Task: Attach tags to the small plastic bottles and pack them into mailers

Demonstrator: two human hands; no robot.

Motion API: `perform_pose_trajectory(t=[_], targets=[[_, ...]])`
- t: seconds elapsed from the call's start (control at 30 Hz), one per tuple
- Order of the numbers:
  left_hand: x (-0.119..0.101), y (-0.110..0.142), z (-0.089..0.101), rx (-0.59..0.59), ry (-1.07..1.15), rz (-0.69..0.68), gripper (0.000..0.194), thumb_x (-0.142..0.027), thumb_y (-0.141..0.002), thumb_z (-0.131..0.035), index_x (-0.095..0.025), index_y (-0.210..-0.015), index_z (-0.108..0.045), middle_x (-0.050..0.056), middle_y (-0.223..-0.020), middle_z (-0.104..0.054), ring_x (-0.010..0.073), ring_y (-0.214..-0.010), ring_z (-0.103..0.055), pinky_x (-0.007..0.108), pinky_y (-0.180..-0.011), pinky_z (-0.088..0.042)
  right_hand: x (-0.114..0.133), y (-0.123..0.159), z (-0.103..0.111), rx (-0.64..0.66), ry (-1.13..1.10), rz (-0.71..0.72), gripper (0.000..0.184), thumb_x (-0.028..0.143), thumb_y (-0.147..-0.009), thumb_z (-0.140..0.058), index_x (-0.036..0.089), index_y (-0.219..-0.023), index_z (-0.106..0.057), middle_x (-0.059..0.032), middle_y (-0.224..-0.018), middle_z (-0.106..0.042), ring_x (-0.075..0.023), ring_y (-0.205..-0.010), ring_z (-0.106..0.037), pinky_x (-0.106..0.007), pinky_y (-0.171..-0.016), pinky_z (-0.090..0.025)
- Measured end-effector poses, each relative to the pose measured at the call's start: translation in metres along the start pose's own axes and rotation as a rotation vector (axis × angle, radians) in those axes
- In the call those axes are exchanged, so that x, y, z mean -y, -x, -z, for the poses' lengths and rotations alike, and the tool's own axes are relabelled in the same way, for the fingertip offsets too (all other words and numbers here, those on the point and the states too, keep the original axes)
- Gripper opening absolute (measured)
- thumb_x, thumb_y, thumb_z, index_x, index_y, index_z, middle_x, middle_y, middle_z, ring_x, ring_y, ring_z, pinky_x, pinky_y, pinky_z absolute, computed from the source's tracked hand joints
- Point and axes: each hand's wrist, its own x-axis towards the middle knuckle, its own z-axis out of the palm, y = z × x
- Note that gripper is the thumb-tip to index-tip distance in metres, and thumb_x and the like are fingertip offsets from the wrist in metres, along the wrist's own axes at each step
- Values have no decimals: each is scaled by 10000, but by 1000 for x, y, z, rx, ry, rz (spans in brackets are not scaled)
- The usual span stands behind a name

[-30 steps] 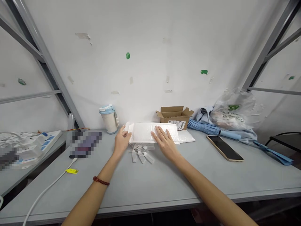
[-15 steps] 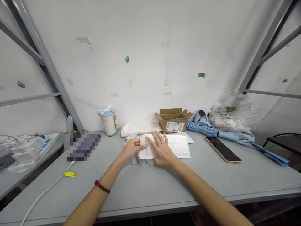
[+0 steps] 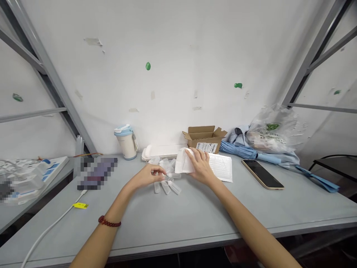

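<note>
My right hand (image 3: 201, 165) is closed around the left part of a white padded envelope (image 3: 221, 167), thumb in front, tilting it up off the desk. My left hand (image 3: 149, 174) hovers over a loose pile of small translucent plastic pieces (image 3: 174, 187), shaped like little tubes or caps. Its thumb and forefinger are nearly together among these pieces; what they pinch is too small to make out. A red bead bracelet (image 3: 109, 222) circles the left wrist.
Behind the pile lies a stack of white envelopes (image 3: 160, 150), beside an open cardboard box (image 3: 203, 137). A cup (image 3: 126, 143) stands at the back left. On the right are a phone (image 3: 262, 174), a blue umbrella (image 3: 241, 150) and a plastic bag (image 3: 275, 130). A white cable (image 3: 52, 225) runs along the left.
My left hand has let go of the envelope's left end and moved down to the plastic pieces. My right hand has shifted the envelope rightward and raised its left end, uncovering more of the pile.
</note>
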Motion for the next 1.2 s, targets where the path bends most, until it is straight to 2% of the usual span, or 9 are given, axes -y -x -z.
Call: perform_pose_trajectory(t=[0.13,0.27,0.4,0.6,0.77,0.9,1.0,1.1,1.2], targets=[[1,2,1,105,-118,-61,235,-325,-670,-626,-228,-858,-728,23,-787,-619,174,-742,-516,265,-684,-413,2,1,-1,56,-30,1,859,289,-690,-603,202,-1435,-185,-127,-1407,-323,-334,-1232,-263,-546,-1000,-197],[6,4,-4,59,-218,-114,197,-286,-690,-608,-272,-838,-738,41,-846,-569,215,-869,-511,340,-809,-433,7,1,0,57,-46,20,877,323,-687,-617,206,-1439,-182,-119,-1401,-334,-332,-1219,-266,-525,-1004,-199],[4,5,-7,25,-220,-140,147,-319,-712,-613,-254,-747,-741,46,-819,-546,215,-877,-517,334,-809,-442,9,1,-3,45,-58,31,889,352,-685,-617,191,-1441,-177,-129,-1386,-348,-331,-1213,-266,-509,-1006,-203],[-7,5,2,38,80,-77,202,-351,-760,-577,-196,-798,-702,39,-828,-622,149,-718,-548,242,-614,-442,14,3,-14,68,-98,28,860,345,-689,-600,146,-1426,-205,-173,-1351,-361,-326,-1211,-286,-514,-1007,-197],[0,2,4,-133,397,96,272,-382,-693,-656,-150,-831,-689,24,-621,-611,125,-531,-529,219,-453,-405,19,4,-16,38,-107,35,868,376,-697,-610,126,-1423,-205,-179,-1296,-386,-320,-1181,-317,-499,-996,-227],[2,-3,-2,-313,525,161,282,-381,-620,-726,-136,-757,-693,59,-698,-667,168,-641,-616,260,-560,-493,26,4,-15,23,-109,62,842,364,-704,-614,124,-1414,-231,-181,-1283,-393,-317,-1174,-317,-491,-1000,-228],[-1,-4,-6,-388,577,186,295,-378,-584,-756,-130,-732,-691,61,-663,-676,181,-659,-640,295,-644,-520,30,4,-17,19,-119,73,830,359,-707,-615,117,-1408,-243,-185,-1290,-389,-320,-1189,-300,-490,-1009,-215],[-6,-4,-11,-406,605,165,311,-381,-596,-756,-126,-764,-693,73,-701,-697,195,-710,-660,323,-727,-521,32,4,-17,10,-128,83,818,350,-703,-620,116,-1399,-260,-186,-1298,-381,-324,-1194,-293,-491,-1013,-202],[-13,-2,-17,-326,577,108,328,-401,-630,-731,-128,-810,-703,102,-830,-718,233,-820,-663,370,-799,-511,32,4,-16,-16,-117,96,789,325,-704,-622,112,-1385,-285,-186,-1283,-392,-322,-1185,-304,-483,-1007,-205]])
